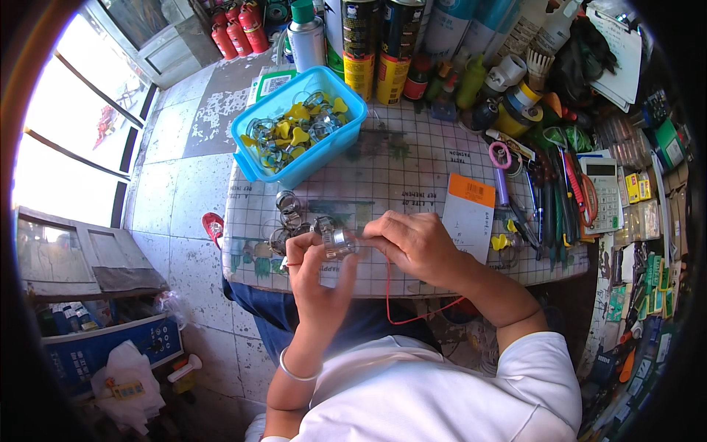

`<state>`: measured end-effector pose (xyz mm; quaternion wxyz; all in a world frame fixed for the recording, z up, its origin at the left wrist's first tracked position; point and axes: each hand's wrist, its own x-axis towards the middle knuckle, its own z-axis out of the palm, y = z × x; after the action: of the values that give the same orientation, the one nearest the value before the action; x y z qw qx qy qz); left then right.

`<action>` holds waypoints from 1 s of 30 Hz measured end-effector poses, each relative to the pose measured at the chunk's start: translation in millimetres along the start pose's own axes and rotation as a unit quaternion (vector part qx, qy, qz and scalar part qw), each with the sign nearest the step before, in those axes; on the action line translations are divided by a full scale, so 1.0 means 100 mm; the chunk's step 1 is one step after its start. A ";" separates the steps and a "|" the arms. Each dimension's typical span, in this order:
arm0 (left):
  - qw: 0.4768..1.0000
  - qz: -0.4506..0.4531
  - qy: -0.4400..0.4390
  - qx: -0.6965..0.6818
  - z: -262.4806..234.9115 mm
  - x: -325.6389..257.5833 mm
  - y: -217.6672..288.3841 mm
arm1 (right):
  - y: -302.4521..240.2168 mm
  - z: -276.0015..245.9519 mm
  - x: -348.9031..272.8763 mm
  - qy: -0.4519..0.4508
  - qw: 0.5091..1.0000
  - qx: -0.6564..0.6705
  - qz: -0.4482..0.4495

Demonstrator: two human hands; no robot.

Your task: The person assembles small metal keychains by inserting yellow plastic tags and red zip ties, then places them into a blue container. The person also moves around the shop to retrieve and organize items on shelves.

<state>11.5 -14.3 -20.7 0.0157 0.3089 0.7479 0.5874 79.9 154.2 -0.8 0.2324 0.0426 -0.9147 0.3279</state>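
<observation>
In the head view, the left hand [317, 283], partly curled, grips a small bunch of metal ring clamps [337, 241], overlapping too closely to count, above the table's near edge. The right hand [416, 243] has its fingertips pinched together on one red cord [389, 298]. Beyond are one blue tub [302, 168] of uncountable yellow-winged clamps [298, 135], one calculator [600, 193] and three red extinguishers [239, 35].
</observation>
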 end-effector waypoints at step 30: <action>0.993 -0.006 -0.085 -0.079 -0.04 0.11 -0.04 | -0.02 -0.07 0.02 -0.060 0.876 0.376 0.298</action>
<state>-0.4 -13.2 -19.1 0.1075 0.3509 0.6972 0.6159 81.1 157.5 5.8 0.0353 -0.1283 -0.7043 0.6973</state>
